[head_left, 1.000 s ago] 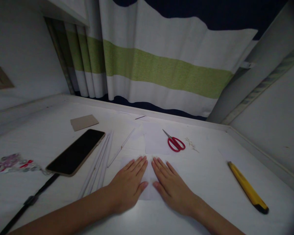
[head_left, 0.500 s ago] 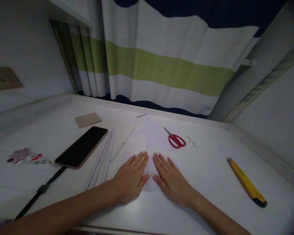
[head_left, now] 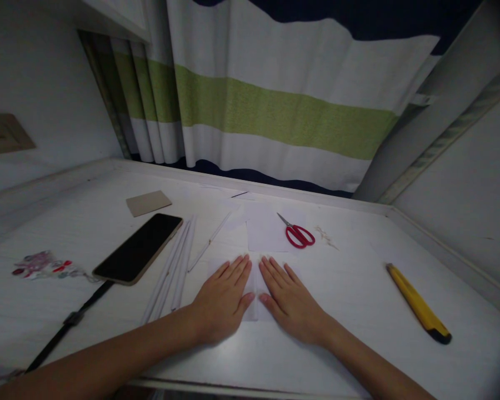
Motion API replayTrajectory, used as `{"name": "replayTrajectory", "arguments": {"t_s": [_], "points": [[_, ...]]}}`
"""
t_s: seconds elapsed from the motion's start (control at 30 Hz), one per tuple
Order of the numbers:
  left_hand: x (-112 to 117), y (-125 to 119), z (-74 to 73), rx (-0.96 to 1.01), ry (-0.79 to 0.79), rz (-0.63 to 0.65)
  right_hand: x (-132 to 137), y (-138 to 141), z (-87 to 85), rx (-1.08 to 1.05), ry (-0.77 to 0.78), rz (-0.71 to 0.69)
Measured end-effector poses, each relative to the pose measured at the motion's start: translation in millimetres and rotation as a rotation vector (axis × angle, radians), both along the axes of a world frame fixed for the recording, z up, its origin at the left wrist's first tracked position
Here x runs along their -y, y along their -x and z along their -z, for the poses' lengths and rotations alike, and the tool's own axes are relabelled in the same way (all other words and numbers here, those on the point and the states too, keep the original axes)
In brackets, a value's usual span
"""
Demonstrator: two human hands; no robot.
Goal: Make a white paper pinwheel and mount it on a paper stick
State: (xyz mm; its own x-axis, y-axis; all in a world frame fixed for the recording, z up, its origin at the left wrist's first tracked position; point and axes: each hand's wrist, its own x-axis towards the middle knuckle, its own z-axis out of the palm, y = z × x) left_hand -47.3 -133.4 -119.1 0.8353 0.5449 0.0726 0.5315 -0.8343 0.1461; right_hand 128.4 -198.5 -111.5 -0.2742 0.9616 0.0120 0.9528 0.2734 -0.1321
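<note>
A sheet of white paper (head_left: 250, 312) lies on the table near its front edge, with a crease line running up its middle. My left hand (head_left: 224, 300) rests flat on the sheet's left half, fingers outstretched. On the right half, my right hand (head_left: 294, 300) lies just as flat, its fingertips pointing inward. A narrow strip of the paper shows between the two hands; most of it is hidden under them. Beyond my fingertips is another white sheet (head_left: 262, 233), with red-handled scissors (head_left: 299, 234) lying partly on it.
Left of my hands are rolled white paper sticks (head_left: 173, 272), a thin stick (head_left: 208, 244), a black phone (head_left: 139, 248) with a strap, a small charm bundle (head_left: 41, 265) and a brown card (head_left: 149, 203). A yellow utility knife (head_left: 419, 304) lies at the right, small scraps (head_left: 326, 237) beyond the scissors.
Both hands stay flat on the paper in the same place. The whole view has shifted very slightly.
</note>
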Motion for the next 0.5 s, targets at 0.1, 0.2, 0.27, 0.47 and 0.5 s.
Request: {"name": "replayTrajectory", "arguments": {"t_s": [0.1,0.2,0.27,0.47,0.5], "points": [[0.4,-0.4,-0.2,-0.006,0.000,-0.010,-0.2,0.1,0.1,0.009,0.004,0.001],[0.7,-0.5,-0.9,-0.011,0.001,-0.012,-0.3,0.4,0.6,0.018,0.000,-0.002],[0.7,-0.4,-1.2,-0.010,-0.002,-0.012,-0.3,0.3,1.0,0.023,-0.003,-0.003],[0.1,-1.2,-0.4,0.002,-0.016,-0.013,-0.5,-0.6,1.1,0.033,-0.002,-0.004],[0.2,-1.4,-0.3,0.001,-0.016,-0.015,-0.6,-0.5,1.1,0.036,-0.003,-0.003]]}}
